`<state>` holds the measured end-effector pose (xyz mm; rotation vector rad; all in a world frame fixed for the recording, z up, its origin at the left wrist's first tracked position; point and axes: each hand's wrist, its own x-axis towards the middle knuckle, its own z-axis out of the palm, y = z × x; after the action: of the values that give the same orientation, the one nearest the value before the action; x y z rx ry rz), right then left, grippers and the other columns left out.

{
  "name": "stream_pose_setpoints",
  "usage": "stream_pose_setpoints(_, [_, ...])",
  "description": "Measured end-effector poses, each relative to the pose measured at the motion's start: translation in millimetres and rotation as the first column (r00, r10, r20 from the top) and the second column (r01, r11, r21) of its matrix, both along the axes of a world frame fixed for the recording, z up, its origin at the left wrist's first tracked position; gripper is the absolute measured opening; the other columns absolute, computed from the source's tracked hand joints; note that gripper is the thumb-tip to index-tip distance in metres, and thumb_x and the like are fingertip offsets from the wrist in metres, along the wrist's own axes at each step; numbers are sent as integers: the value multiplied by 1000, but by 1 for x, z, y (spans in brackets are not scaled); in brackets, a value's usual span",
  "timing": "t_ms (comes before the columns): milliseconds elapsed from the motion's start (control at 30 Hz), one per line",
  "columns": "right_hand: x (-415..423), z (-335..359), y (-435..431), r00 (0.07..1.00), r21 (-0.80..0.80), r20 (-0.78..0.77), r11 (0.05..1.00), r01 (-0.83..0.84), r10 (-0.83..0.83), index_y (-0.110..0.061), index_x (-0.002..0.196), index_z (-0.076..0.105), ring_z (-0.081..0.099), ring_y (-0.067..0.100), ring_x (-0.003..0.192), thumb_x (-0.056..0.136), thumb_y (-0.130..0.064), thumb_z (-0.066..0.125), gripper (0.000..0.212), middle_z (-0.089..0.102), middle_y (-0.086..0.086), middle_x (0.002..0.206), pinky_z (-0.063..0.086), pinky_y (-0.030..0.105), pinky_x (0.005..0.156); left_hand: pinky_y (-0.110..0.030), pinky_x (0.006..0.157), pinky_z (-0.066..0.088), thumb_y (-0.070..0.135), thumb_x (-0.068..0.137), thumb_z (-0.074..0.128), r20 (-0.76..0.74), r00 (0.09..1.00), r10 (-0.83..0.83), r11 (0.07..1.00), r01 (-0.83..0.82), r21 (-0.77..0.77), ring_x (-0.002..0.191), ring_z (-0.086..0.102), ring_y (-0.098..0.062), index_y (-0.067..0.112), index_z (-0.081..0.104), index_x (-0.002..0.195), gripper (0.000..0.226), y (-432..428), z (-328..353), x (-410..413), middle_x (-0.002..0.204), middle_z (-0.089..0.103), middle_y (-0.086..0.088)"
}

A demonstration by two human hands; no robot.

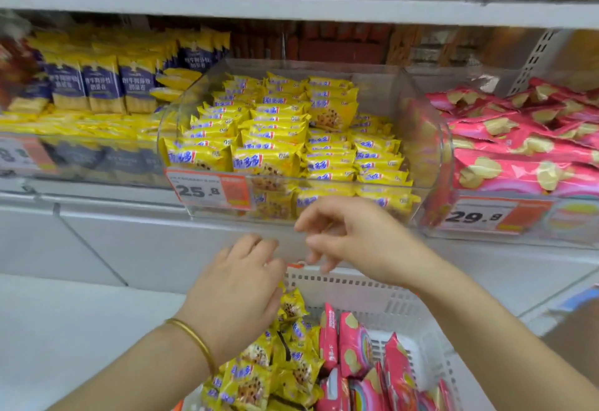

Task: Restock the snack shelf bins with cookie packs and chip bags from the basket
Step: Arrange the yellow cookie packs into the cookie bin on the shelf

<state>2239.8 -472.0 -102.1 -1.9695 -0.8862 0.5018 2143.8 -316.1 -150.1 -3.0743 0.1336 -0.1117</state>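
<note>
A white plastic basket (350, 284) sits low in front of me, holding yellow cookie packs (252, 375) on its left and pink chip bags (353, 342) on its right. My left hand (236, 300), palm down, reaches over the basket's cookie packs with its thumb beside one pack; its palm side is hidden. My right hand (359, 239) hovers above the basket's far rim, fingers loosely bent, holding nothing. Just behind it stands a clear shelf bin (431, 138) filled with rows of the same yellow cookie packs (275, 138).
To the right, another clear bin holds pink chip bags (518, 151) above a 29.8 price tag (476, 216). Blue-and-yellow packs (100, 86) fill the bin on the left. A 25.8 tag (207, 190) fronts the cookie bin. An upper shelf (291, 5) overhangs.
</note>
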Motion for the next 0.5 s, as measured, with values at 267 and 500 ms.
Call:
stream_pose_setpoints(267, [33,-201,31,1000,-610,-22,793,-2,-15,-4,106,59,62,29,97,86,2,53,22,63,14,112,50,37,83,-34,101,34,45,96,34,-294,945,142,980,-93,174,132,30,-20,26,46,129,40,21,-19,-10,138,38,3])
stream_pose_setpoints(500, [15,-257,86,957,-465,250,848,253,-149,-10,125,44,53,30,113,94,-25,53,35,53,11,123,45,37,82,-33,101,33,47,95,33,-326,930,168,975,-107,197,131,29,-19,26,42,130,42,31,-28,-1,138,38,3])
